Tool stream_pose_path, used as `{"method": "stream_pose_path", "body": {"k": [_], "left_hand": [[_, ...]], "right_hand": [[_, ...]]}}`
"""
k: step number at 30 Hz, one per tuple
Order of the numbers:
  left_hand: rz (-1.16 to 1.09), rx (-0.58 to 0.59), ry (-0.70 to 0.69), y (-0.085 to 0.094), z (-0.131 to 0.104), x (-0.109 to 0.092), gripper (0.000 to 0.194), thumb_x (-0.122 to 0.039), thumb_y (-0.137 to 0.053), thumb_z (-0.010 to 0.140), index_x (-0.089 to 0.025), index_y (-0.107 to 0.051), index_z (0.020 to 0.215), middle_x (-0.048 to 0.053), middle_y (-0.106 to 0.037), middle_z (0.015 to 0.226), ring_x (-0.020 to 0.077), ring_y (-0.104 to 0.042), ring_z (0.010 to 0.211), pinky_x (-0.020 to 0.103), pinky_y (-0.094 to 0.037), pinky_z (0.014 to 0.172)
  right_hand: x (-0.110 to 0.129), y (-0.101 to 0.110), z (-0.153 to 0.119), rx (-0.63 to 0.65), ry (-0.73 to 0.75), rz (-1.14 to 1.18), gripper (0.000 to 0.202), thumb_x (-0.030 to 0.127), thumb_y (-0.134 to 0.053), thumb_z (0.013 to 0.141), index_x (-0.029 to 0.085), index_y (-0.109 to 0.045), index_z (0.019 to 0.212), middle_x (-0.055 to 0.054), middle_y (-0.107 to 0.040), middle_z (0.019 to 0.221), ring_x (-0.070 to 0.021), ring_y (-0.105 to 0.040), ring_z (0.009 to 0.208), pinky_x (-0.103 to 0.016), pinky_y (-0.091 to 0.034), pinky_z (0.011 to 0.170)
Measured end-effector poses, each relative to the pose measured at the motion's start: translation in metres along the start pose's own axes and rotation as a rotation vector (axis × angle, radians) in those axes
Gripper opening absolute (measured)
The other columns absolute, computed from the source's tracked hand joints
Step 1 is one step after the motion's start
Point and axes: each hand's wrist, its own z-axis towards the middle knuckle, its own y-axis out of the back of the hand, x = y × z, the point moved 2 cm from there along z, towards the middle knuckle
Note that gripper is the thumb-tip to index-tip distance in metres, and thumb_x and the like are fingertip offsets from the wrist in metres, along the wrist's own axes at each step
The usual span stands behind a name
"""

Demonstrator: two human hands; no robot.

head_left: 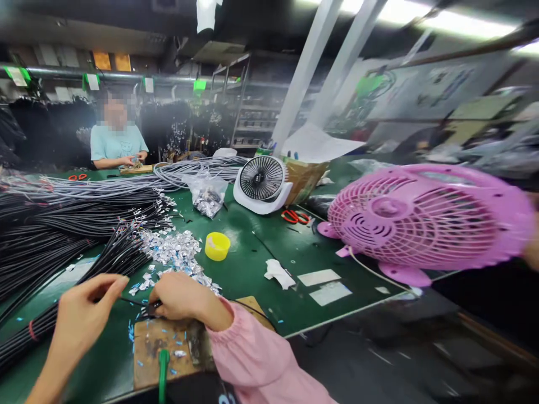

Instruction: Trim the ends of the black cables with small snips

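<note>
My left hand point(86, 308) pinches a thin black cable point(131, 302) between thumb and fingers at the lower left. That cable runs across to my right hand point(179, 294), whose fingers are curled over a small dark part at the back edge of a wooden block point(154, 342); what they grip there is hidden. Blue scraps lie on the block, and a green handle point(163, 365) stands at its front. Just behind my right hand is a pile of small silvery foil pieces point(172, 249). A bundle of black cables point(122, 247) lies beyond my left hand.
Grey cables point(189, 168) cover the back left. A yellow ring-shaped container point(217, 247), a plastic bag point(207, 193), a small white fan point(263, 182), red-handled scissors point(296, 216) and paper strips point(330, 293) sit mid-table. A large pink fan point(425, 219) stands right. A co-worker point(120, 146) sits opposite.
</note>
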Motion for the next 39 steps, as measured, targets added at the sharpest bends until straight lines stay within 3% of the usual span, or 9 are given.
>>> {"method": "stream_pose_path", "body": {"k": [4,8,13,17,22,26,29,34,39], "left_hand": [[0.116,0.107,-0.137,-0.025,0.053,0.010,0.022,-0.049,-0.063,0.062,-0.027,-0.070,0.062,0.006,-0.076,0.068,0.0275,-0.071,0.071,0.035,-0.057,0.070],[0.129,0.085,-0.198,-0.045,0.061,0.022,0.017,-0.041,-0.055,0.066,-0.027,-0.062,0.061,0.011,-0.074,0.072,0.0313,-0.073,0.079,0.043,-0.058,0.079],[0.000,-0.047,-0.184,-0.033,0.053,0.022,0.025,-0.048,-0.051,0.074,-0.027,-0.063,0.080,0.005,-0.077,0.073,0.0232,-0.074,0.064,0.032,-0.060,0.065],[-0.055,-0.187,-0.164,-0.018,0.045,0.017,0.028,-0.053,-0.056,0.075,-0.027,-0.064,0.081,0.002,-0.077,0.071,0.0219,-0.074,0.058,0.029,-0.059,0.056],[-0.168,-0.275,-0.184,-0.011,0.032,0.017,0.028,-0.055,-0.066,0.075,-0.028,-0.072,0.079,-0.001,-0.079,0.071,0.0192,-0.075,0.058,0.023,-0.058,0.053],[-0.226,-0.263,-0.328,-0.011,0.021,0.008,0.032,-0.060,-0.067,0.081,-0.030,-0.077,0.078,-0.002,-0.079,0.074,0.0156,-0.072,0.056,0.021,-0.058,0.055],[-0.205,-0.264,-0.461,-0.011,0.016,-0.003,0.033,-0.059,-0.064,0.087,-0.030,-0.078,0.078,-0.004,-0.078,0.071,0.0137,-0.071,0.056,0.019,-0.057,0.056],[-0.168,-0.266,-0.616,-0.011,0.012,-0.010,0.027,-0.050,-0.061,0.095,-0.030,-0.078,0.090,-0.007,-0.080,0.081,0.0092,-0.075,0.066,0.011,-0.057,0.068],[-0.176,-0.288,-0.606,-0.014,0.008,-0.009,0.026,-0.046,-0.060,0.095,-0.029,-0.076,0.084,-0.009,-0.079,0.075,0.0075,-0.074,0.060,0.010,-0.055,0.065]], "right_hand": [[0.000,-0.004,0.003,0.000,0.038,0.008,0.018,0.034,-0.071,0.088,0.024,-0.081,0.100,-0.006,-0.080,0.089,-0.0216,-0.074,0.084,-0.027,-0.054,0.072],[0.000,-0.005,0.003,-0.014,0.006,-0.026,0.019,0.034,-0.073,0.085,0.025,-0.081,0.100,-0.007,-0.079,0.088,-0.0243,-0.075,0.086,-0.027,-0.054,0.067],[0.003,-0.005,0.000,-0.021,0.033,-0.058,0.014,0.034,-0.074,0.084,0.026,-0.080,0.094,-0.005,-0.078,0.083,-0.0240,-0.074,0.087,-0.025,-0.054,0.066],[0.002,-0.008,-0.001,0.001,0.056,-0.043,0.012,0.034,-0.073,0.084,0.024,-0.079,0.087,-0.006,-0.077,0.079,-0.0241,-0.073,0.085,-0.025,-0.053,0.065],[-0.003,-0.004,0.001,-0.326,-0.015,0.162,0.010,0.028,-0.072,0.088,0.021,-0.078,0.085,-0.004,-0.076,0.080,-0.0190,-0.071,0.079,-0.024,-0.051,0.070],[-0.006,0.002,-0.002,-0.690,-0.147,0.287,0.020,0.022,-0.057,0.098,0.016,-0.076,0.095,-0.007,-0.076,0.086,-0.0170,-0.069,0.076,-0.026,-0.052,0.071],[-0.006,0.002,-0.005,-1.015,-0.013,0.424,0.012,0.022,-0.064,0.091,0.017,-0.075,0.089,-0.004,-0.073,0.076,-0.0150,-0.063,0.063,-0.024,-0.050,0.060],[-0.003,-0.007,-0.005,-1.078,0.165,0.313,0.014,0.016,-0.063,0.086,0.019,-0.071,0.074,-0.002,-0.066,0.064,-0.0129,-0.058,0.056,-0.022,-0.045,0.054],[0.001,-0.007,-0.006,-1.091,0.246,0.345,0.015,0.015,-0.060,0.087,0.015,-0.072,0.077,-0.003,-0.067,0.063,-0.0124,-0.057,0.054,-0.022,-0.042,0.050]]}}
